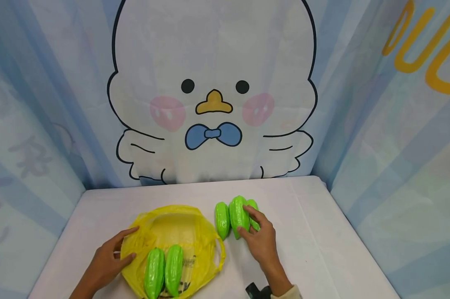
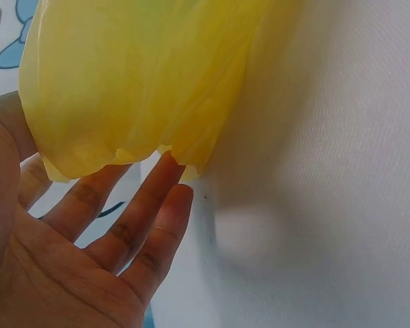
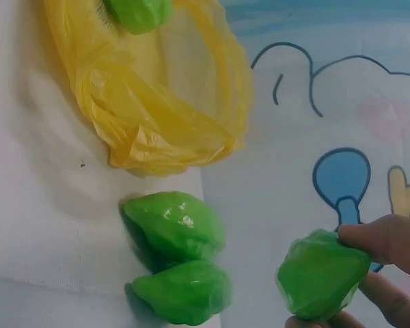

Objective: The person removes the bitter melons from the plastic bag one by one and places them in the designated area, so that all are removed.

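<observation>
A yellow plastic bag (image 1: 189, 207) lies spread on the table with its mouth wide; two green bitter melons (image 1: 174, 265) rest in it. My left hand (image 1: 107, 257) holds the bag's left side, thumb and index finger at its edge; the left wrist view shows the other fingers (image 2: 150, 205) against the plastic. With thumb and fingertips, my right hand (image 1: 260, 236) pinches another green bitter melon (image 3: 321, 273), raised over the table to the right of the bag. Two more bitter melons, one on the left (image 1: 222, 220) and one partly hidden (image 1: 253, 205), lie beside it.
A white cloth covers the table (image 1: 307, 249). Behind it hangs a curtain (image 1: 213, 54) printed with a cartoon bird, and similar curtains enclose both sides. One bag handle (image 1: 222, 253) loops out toward the right. A black device (image 1: 256, 290) sits at my right wrist.
</observation>
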Demonstrator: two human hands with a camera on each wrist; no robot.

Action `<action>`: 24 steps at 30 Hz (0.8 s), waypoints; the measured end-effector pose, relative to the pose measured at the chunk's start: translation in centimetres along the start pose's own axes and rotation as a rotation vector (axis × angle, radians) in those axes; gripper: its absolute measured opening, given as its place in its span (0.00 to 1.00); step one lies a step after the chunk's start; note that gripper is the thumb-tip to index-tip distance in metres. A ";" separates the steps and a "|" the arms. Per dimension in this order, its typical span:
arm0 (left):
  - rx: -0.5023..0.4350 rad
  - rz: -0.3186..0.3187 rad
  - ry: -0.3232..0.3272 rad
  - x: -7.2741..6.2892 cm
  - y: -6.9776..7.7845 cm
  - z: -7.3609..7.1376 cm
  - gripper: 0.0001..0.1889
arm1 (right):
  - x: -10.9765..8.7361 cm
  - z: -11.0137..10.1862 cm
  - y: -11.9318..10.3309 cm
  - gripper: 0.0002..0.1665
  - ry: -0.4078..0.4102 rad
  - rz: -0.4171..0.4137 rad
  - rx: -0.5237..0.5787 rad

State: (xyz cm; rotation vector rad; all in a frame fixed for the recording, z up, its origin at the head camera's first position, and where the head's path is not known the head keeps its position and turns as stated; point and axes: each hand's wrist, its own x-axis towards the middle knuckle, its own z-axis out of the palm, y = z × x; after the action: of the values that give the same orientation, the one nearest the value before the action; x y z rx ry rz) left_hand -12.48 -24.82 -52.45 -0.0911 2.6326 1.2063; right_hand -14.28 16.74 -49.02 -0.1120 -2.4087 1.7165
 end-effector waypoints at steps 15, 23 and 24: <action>0.001 0.037 0.009 -0.3 0.0 0.0 0.40 | 1.6 -2.5 1.0 0.39 0.035 0.035 -0.016; 0.011 0.022 0.008 -0.2 0.0 0.0 0.40 | 2.6 -4.2 1.8 0.39 0.041 0.077 -0.053; 0.011 0.023 0.007 -0.2 0.0 0.0 0.40 | 2.7 -4.4 1.9 0.39 0.042 0.082 -0.057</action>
State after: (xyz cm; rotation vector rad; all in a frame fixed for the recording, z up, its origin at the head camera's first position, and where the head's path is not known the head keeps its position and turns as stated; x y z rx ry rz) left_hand -12.24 -24.87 -52.43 -0.0637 2.6531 1.2012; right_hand -16.19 21.93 -49.10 -0.2554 -2.4554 1.6610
